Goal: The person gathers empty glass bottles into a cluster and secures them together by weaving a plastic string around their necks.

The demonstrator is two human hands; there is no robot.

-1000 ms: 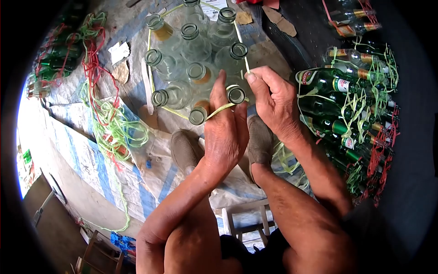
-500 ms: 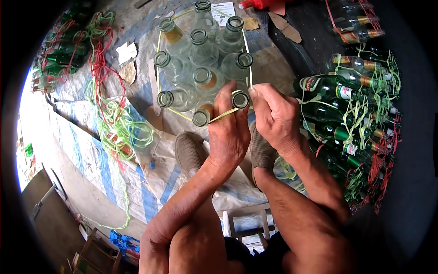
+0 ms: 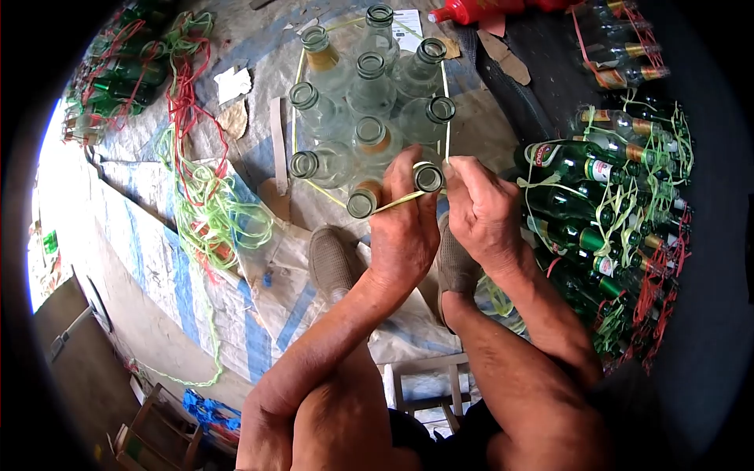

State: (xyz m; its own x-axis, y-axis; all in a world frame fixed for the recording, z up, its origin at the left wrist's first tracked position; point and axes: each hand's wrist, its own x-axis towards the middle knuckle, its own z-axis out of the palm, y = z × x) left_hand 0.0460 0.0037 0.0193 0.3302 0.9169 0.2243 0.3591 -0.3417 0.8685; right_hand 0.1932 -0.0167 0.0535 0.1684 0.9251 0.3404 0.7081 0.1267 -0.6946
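Observation:
Several clear glass bottles point(image 3: 371, 94) stand upright in a tight cluster, ringed by a pale yellow-green twine point(image 3: 448, 133). My left hand point(image 3: 402, 235) has its fingers curled round the neck of the nearest right-hand bottle point(image 3: 428, 179). The twine runs across those fingers, and part of that bottle is hidden by them. Just to the right, my right hand point(image 3: 488, 208) pinches the twine between thumb and forefinger beside the same bottle. Another bottle point(image 3: 362, 202) touches the twine at the front left, close to my left fingers.
Tied bundles of green bottles point(image 3: 581, 196) lie along the right. More green bottles point(image 3: 126, 82) are at the upper left. Loose green and red twine point(image 3: 212, 208) is heaped on the striped sheet point(image 3: 165, 275). A red plastic object point(image 3: 479, 9) lies at the far edge.
The view has shifted, so the bottles appear farther right and slightly lower. Both hands keep nearly the same hold on the bottle neck and the twine.

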